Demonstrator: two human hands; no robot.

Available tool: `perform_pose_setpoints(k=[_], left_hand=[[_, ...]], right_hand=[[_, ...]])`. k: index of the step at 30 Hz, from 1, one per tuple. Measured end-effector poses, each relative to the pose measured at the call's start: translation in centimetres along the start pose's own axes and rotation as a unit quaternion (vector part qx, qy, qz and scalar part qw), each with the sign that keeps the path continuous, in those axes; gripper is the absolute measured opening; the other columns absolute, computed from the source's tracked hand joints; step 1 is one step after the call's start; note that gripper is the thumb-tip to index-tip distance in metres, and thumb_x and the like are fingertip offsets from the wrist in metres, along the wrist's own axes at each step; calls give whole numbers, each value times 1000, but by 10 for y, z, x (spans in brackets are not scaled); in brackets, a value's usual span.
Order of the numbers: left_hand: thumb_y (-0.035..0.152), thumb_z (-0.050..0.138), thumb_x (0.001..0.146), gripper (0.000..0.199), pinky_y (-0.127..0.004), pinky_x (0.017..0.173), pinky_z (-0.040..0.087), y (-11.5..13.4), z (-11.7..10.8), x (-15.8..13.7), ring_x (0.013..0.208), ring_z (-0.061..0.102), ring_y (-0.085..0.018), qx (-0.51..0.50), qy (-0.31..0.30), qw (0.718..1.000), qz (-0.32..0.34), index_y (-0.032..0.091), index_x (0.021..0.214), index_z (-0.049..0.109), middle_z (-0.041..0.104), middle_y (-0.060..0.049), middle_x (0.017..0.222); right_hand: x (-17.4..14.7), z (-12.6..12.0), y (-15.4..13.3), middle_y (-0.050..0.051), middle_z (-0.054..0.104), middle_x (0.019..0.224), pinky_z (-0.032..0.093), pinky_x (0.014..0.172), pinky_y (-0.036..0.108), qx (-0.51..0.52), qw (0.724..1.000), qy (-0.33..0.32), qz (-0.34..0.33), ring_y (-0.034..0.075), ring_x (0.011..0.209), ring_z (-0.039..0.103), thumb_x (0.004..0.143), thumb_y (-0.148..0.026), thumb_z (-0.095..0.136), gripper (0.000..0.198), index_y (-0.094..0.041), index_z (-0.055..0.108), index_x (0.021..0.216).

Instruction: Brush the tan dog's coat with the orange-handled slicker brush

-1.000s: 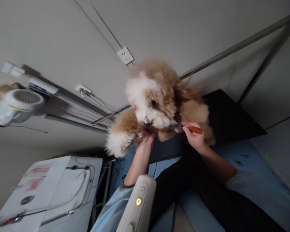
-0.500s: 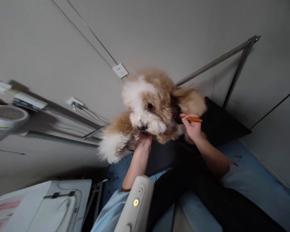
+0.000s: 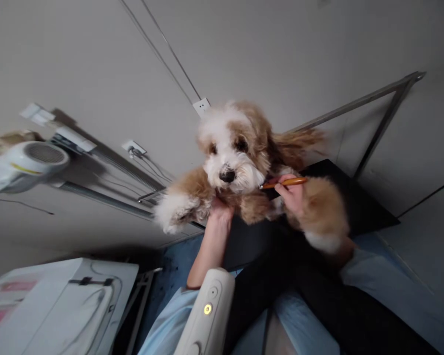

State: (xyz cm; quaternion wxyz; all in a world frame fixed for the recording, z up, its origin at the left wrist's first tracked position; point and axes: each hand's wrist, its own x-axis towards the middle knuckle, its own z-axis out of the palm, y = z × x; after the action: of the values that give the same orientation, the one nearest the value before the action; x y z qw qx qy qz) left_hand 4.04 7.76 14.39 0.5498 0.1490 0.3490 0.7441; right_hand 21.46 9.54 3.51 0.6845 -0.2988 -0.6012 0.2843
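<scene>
A fluffy tan-and-white dog (image 3: 229,148) is on a black table (image 3: 340,187), facing me. My left hand (image 3: 221,209) reaches under its chin to the chest fur; the fur hides the fingers. With closed fingers my right hand (image 3: 291,195) holds an orange-handled grooming tool (image 3: 296,181) beside the dog's cheek. The tool's tip is close to the white muzzle fur, and I cannot make out the head's shape. One front leg (image 3: 321,207) of the dog hangs over my right forearm. A blurred strand of tan fur (image 3: 299,145) sticks out beside its head.
A metal frame (image 3: 381,98) rises behind the table at the right. To the left are a white blower (image 3: 40,158), grey hoses (image 3: 107,197) and a plugged wall socket (image 3: 134,148). A white cabinet (image 3: 59,296) stands lower left. A white device (image 3: 209,310) with a yellow light juts up before me.
The dog's head has lifted and turned more toward me. Its front leg has come down over my right forearm. The tool has shifted left toward the muzzle, and the view has shifted slightly.
</scene>
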Motion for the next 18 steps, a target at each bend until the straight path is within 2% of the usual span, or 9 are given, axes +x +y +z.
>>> perform_pose_setpoints(k=[2, 6, 9, 10, 14, 18], left_hand=[[44, 28, 100, 48, -36, 78, 60, 3, 2, 2, 89, 71, -24, -10, -11, 1000, -1, 26, 110, 71, 74, -7, 87], [46, 29, 100, 48, -34, 81, 59, 7, 1, 7, 88, 71, -22, -22, -13, 1000, -6, 24, 111, 69, 74, -6, 85], [54, 31, 98, 48, -34, 85, 59, 8, -3, 11, 94, 71, -23, -17, -51, 998, -18, 25, 107, 69, 74, -6, 88], [54, 32, 97, 47, -33, 85, 59, 7, -5, 13, 95, 71, -22, -10, -56, 998, -18, 25, 106, 69, 74, -6, 89], [47, 31, 97, 46, -37, 87, 58, 2, -16, 23, 96, 70, -24, 28, -30, 999, -3, 23, 109, 68, 74, -8, 88], [47, 30, 94, 46, -44, 89, 59, -5, -29, 30, 106, 68, -26, 42, -25, 999, -9, 26, 107, 69, 75, -9, 90]], right_hand=[[3, -2, -1, 0, 73, 92, 56, 91, 39, 23, 999, 21, -17, 20, 92, 71, 89, -36, 63, 12, -27, 55, 87], [5, 0, -3, -2, 73, 87, 57, 88, 36, 32, 999, -15, -16, 19, 88, 71, 87, -33, 66, 10, -27, 57, 86], [7, 4, -6, -2, 73, 90, 57, 88, 35, 47, 996, 58, -53, 18, 89, 71, 86, -28, 68, 11, -26, 57, 85], [7, 6, -7, -2, 73, 91, 57, 88, 36, 65, 995, 59, -57, 18, 90, 71, 86, -28, 67, 12, -26, 56, 86], [5, 10, -9, -2, 73, 87, 59, 85, 38, 89, 993, -79, 11, 19, 88, 72, 89, -29, 65, 11, -26, 55, 85], [1, 2, -15, 1, 73, 98, 54, 97, 41, -8, 999, -29, 17, 21, 98, 70, 88, -28, 66, 6, -26, 60, 88]])
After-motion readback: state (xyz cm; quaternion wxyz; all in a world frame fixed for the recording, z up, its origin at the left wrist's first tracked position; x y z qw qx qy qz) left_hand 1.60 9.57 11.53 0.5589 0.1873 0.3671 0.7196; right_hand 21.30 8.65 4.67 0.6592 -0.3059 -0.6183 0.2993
